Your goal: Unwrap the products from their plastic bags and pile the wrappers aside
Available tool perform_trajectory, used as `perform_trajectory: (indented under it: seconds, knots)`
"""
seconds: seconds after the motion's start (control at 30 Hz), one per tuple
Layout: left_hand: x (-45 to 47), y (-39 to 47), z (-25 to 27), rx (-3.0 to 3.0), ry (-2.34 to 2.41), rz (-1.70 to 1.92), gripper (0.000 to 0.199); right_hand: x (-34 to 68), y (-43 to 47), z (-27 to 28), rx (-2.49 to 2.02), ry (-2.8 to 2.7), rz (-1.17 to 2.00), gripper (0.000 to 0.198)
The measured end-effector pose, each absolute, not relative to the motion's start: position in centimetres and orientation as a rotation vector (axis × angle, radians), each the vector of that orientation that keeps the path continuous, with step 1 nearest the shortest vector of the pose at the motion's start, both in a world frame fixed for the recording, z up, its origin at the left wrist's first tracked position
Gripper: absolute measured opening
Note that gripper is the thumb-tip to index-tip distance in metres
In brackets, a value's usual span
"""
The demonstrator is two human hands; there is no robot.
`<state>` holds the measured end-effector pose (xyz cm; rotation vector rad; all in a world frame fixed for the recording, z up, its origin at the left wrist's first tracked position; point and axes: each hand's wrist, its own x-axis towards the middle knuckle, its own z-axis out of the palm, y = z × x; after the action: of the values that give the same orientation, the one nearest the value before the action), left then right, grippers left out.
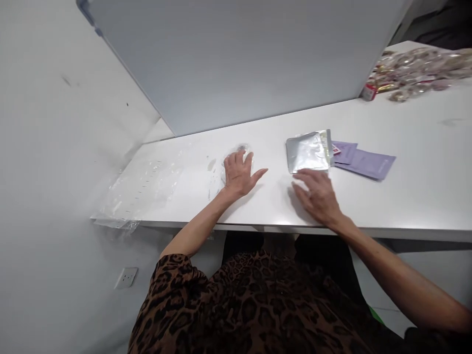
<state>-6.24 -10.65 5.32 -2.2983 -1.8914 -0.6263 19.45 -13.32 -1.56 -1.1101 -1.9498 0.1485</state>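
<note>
My left hand (239, 174) lies with its fingers spread over a small clear plastic-wrapped item (241, 147), most of which it hides. My right hand (317, 196) hovers or rests at the near edge of a silver foil packet (309, 153). Its fingers are loosely bent and apart, with nothing visible between them; whether the fingertips touch the foil I cannot tell. Partly under the foil's right side are a smaller purple packet (345, 152) and a longer purple sachet (368, 164).
Clear plastic bags (147, 182) lie at the left end of the white table (416, 196), overhanging its front edge. A grey panel (239, 59) stands along the back. At the far right are many wrapped items (424, 73) beside a small red box (369, 92).
</note>
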Motion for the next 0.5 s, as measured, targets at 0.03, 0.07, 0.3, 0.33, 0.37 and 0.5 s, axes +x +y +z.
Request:
perform_trajectory:
  seconds: [0.03, 0.07, 0.3, 0.33, 0.37, 0.5]
  knots:
    - [-5.1, -10.8, 5.5, -2.362, -1.859, -0.67, 0.064, 21.0, -12.3, -1.4, -1.199, -1.911, 0.115, 0.033]
    - [-3.7, -10.8, 5.5, -2.433, -1.839, -0.706, 0.063, 22.5, -11.2, -1.1, -1.289, -1.877, 0.098, 0.036]
    - [6.5, -6.7, 2.9, -2.691, -2.161, -0.765, 0.073, 26.1, -3.8, 2.1, -1.921, -1.849, 0.196, 0.055]
    - [7.4, -6.0, 2.5, -2.671, -2.21, -0.785, 0.073, 25.8, -3.0, 2.1, -1.96, -1.851, 0.23, 0.055]
    - [8.0, -5.4, 2.2, -2.653, -2.236, -0.822, 0.073, 25.4, -2.3, 2.0, -1.963, -1.855, 0.271, 0.055]
    - [8.3, -4.3, 1.4, -2.683, -2.217, -1.044, 0.076, 24.5, -0.9, 0.5, -1.744, -1.803, 0.339, 0.075]
